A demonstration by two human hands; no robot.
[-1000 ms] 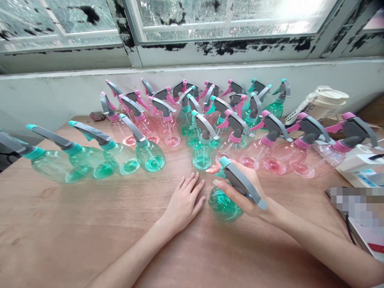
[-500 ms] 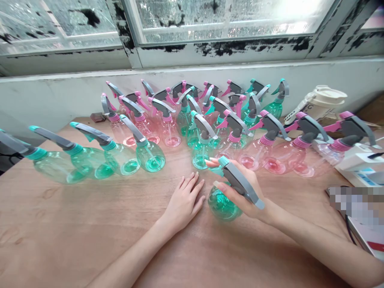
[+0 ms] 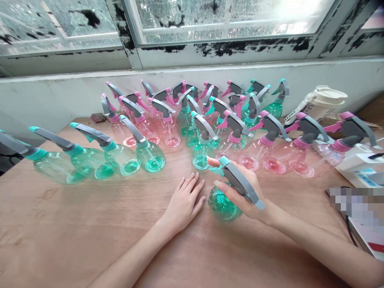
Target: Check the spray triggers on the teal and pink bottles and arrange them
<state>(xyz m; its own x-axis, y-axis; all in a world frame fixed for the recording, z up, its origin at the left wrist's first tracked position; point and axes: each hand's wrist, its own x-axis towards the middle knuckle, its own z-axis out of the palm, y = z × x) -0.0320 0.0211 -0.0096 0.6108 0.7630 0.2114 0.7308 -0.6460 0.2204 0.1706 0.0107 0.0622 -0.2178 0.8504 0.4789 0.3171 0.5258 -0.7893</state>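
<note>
My right hand (image 3: pixel 240 192) is wrapped round the neck of a green spray bottle (image 3: pixel 223 204) with a grey and teal trigger head (image 3: pixel 237 180); the bottle's base rests on the wooden table (image 3: pixel 75 224). My left hand (image 3: pixel 184 202) lies flat on the table just left of that bottle, fingers stretched out and holding nothing. Beyond both hands stand several more spray bottles, green ones (image 3: pixel 148 154) and pink ones (image 3: pixel 270 156).
A row of green bottles (image 3: pixel 87 160) runs to the far left. A white lidded jug (image 3: pixel 321 102) and a white device (image 3: pixel 363 166) sit at the right. A wall ledge and window (image 3: pixel 210 24) close off the back.
The bottle in my right hand has shifted slightly away from me; my left hand has stayed where it was.
</note>
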